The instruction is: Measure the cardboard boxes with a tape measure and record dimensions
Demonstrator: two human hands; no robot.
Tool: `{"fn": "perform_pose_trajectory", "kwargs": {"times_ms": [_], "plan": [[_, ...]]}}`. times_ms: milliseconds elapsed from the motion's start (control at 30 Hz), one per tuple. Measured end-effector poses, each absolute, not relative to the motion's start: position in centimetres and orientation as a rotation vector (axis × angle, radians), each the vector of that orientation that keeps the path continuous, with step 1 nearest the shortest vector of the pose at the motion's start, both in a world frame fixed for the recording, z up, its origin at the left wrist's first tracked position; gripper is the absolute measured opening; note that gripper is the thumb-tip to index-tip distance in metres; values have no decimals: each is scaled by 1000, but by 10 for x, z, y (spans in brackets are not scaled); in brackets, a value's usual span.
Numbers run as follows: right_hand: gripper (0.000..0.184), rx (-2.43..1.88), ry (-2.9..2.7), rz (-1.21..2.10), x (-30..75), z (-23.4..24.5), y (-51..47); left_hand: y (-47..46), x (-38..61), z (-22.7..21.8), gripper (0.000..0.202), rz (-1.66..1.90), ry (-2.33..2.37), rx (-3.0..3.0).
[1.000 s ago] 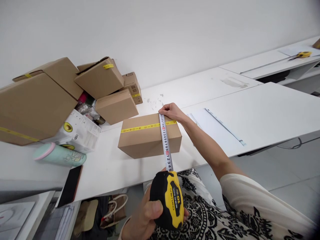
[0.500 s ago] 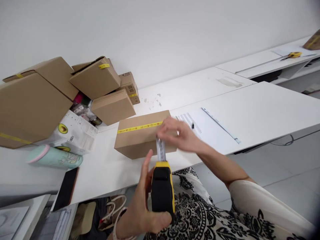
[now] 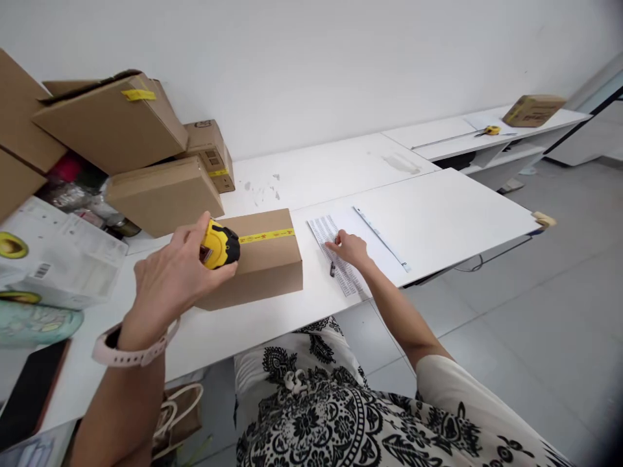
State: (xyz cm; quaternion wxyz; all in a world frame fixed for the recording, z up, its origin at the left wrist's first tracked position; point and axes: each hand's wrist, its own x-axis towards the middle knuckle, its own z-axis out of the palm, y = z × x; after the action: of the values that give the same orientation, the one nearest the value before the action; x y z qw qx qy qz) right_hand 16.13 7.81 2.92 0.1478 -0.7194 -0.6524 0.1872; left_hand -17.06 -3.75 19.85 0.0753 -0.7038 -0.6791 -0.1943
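My left hand (image 3: pixel 170 275) is wrapped round a yellow and black tape measure (image 3: pixel 221 245), held up in front of the left part of a closed cardboard box (image 3: pixel 263 259) with yellow printed tape on top. No blade shows from the tape measure. To the right of the box, my right hand (image 3: pixel 351 249) is over a printed sheet (image 3: pixel 321 227), thumb and fingers pinched together. A little dark bit shows at the fingertips, too small to name. A small black object (image 3: pixel 332 268) lies on the sheet just below those fingers.
Cardboard boxes (image 3: pixel 117 123) are stacked at the left, beside a white avocado-print carton (image 3: pixel 63 253), a mint bottle (image 3: pixel 39 324) and a phone (image 3: pixel 34 386). A thin blue-white strip (image 3: pixel 382 240) lies right of my hand. Farther right are another tape measure (image 3: pixel 492 130) and a box (image 3: pixel 533 110).
My right hand has left the tape blade and moved to the printed sheet. My left hand has turned and carried the tape measure left and up to the box; its blade no longer shows.
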Motion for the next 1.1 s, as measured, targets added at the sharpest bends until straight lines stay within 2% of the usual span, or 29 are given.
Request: {"fn": "perform_pose_trajectory", "kwargs": {"times_ms": [133,200,333,433,467,567,600,700,867,1100], "plan": [[13,-1905,-1912,744,159,19,84,-18,-174,199,74,-504,-2160,-2208],[14,-1780,-1871,890,170,20,84,-21,-170,200,68,-631,-2120,-2242],[36,-1159,-1425,1373,213,33,78,-54,-132,185,58,-1072,-1708,-2257],[41,-896,-1190,1420,239,39,69,-77,-74,140,67,-1182,-1292,-2570],[41,-895,-1167,1397,243,38,66,-80,-53,120,62,-1216,-1079,-2738],[35,-1044,-1172,1317,246,25,62,-67,4,59,48,-976,-1034,-3165],[32,-1114,-1187,1281,244,19,61,-58,19,42,50,-853,-1108,-3227],[41,-1256,-1250,1196,239,1,63,-29,52,7,65,-509,-1288,-3226],[47,-1194,-1338,1323,240,-14,71,-6,76,-14,83,-324,-1353,-3101],[36,-1198,-1455,1216,242,-23,76,-5,78,-28,77,-360,-1278,-2917]]}}
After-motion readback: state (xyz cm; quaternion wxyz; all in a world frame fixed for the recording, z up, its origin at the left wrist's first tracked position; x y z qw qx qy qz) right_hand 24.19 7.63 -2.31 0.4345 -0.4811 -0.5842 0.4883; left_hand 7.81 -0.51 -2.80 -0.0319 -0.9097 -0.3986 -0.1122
